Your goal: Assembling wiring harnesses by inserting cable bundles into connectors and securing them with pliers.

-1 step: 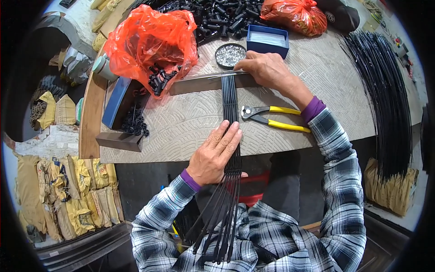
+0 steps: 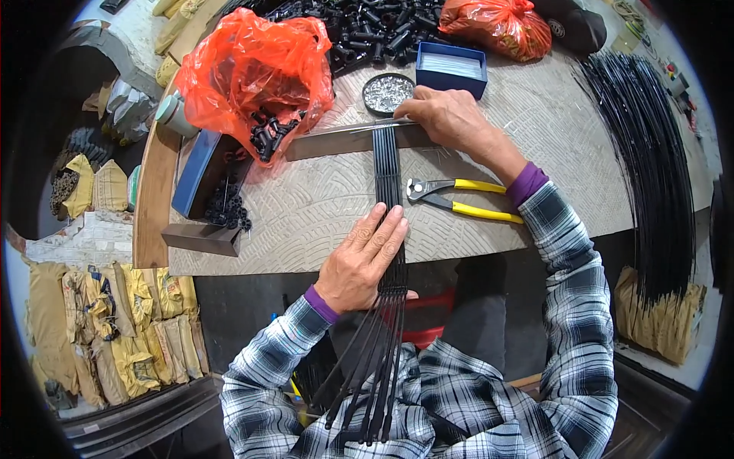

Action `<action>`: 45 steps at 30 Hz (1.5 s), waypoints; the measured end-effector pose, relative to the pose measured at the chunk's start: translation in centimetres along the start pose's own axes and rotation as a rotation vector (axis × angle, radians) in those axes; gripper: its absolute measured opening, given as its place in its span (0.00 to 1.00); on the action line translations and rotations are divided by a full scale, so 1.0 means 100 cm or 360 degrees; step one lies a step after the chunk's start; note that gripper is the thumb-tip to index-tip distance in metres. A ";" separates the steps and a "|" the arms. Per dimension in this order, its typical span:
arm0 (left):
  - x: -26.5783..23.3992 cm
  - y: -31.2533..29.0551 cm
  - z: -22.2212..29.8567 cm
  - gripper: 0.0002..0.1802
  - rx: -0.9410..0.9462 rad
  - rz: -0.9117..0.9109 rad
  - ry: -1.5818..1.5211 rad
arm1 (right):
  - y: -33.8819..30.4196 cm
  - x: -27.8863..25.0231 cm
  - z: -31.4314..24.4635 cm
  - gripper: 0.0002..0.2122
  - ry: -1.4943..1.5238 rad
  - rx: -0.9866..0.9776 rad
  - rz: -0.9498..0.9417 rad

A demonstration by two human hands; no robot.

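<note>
Slim black rods (image 2: pixel 388 162) fan out below the left hand (image 2: pixel 361 258), which clasps and partly hides them. Whether the curled right hand (image 2: pixel 456 119) grips anything is unclear.

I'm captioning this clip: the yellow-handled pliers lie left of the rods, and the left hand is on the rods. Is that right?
Not quite: in the head view, the pliers lie right of the rods. The left hand is on the rods.

The left grip (image 2: pixel 353 264) lies palm down, fingers (image 2: pixel 387 233) straight and pointing forward, thumb (image 2: pixel 412 295) underneath; the right arm (image 2: pixel 569 252) reaches farther out, its grip (image 2: pixel 453 116) bent leftward.
</note>
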State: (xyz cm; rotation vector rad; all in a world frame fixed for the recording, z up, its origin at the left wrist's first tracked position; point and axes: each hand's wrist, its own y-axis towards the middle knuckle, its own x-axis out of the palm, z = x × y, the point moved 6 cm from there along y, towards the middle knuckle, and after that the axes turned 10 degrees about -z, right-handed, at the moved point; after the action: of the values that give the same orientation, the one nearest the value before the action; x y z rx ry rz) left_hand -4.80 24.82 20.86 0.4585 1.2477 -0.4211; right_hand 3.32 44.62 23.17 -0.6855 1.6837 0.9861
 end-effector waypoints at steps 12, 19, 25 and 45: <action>0.005 -0.001 0.000 0.47 -0.0020 -0.0023 0.0035 | 0.001 0.004 -0.006 0.06 0.0179 -0.0093 0.0185; -0.001 0.000 0.001 0.48 -0.0020 0.0023 0.0036 | 0.003 0.005 0.009 0.07 0.0169 0.0066 -0.0019; -0.001 0.013 -0.006 0.37 -0.0038 0.0102 0.0088 | 0.011 -0.028 0.080 0.08 0.0111 0.0443 0.0453; -0.012 -0.002 0.010 0.43 0.0066 0.0234 0.0255 | -0.054 -0.080 -0.017 0.07 0.1151 0.0235 0.0379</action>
State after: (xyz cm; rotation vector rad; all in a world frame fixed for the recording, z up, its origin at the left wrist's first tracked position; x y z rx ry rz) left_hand -4.40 24.18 22.21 0.6247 1.3514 -0.2901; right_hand 9.42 40.32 29.52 -0.8111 2.4901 0.8048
